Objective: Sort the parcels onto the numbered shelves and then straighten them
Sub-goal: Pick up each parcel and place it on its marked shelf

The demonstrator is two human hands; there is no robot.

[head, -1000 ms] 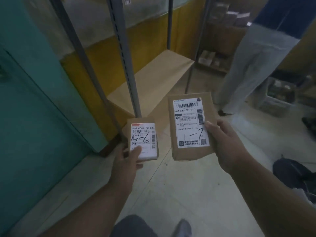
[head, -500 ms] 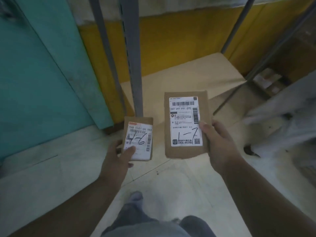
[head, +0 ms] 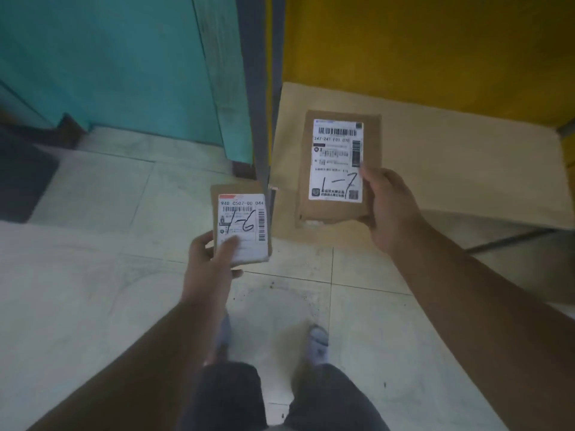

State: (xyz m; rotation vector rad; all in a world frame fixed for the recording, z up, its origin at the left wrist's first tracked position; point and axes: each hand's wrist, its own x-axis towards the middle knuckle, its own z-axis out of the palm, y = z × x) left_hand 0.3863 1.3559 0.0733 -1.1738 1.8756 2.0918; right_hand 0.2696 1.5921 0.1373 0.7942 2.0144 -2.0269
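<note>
Left hand (head: 214, 259) grips small parcel "1-6" (head: 241, 225) at lower left corner, over floor; right hand (head: 389, 206) grips larger parcel "1-7" (head: 339, 166) by right edge, above shelf board (head: 466, 169) near front-left corner. Both look light, stiff cardboard; edge pinch should suffice

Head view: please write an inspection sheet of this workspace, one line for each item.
Surface: bare tan board shelf, low by the pale tiled floor.
Job's things: small brown cardboard parcel marked 1-6; larger brown cardboard parcel marked 1-7, held over the shelf. Both labels face up.
Clutter: nothing seen on the shelf.
Grippers: left hand grips the 1-6 parcel, thumb on its label; right hand grips the 1-7 parcel by its right edge.
Cables: nothing seen.
Surroundings: grey metal upright, teal wall, yellow wall; the person's own legs and shoes below.
</note>
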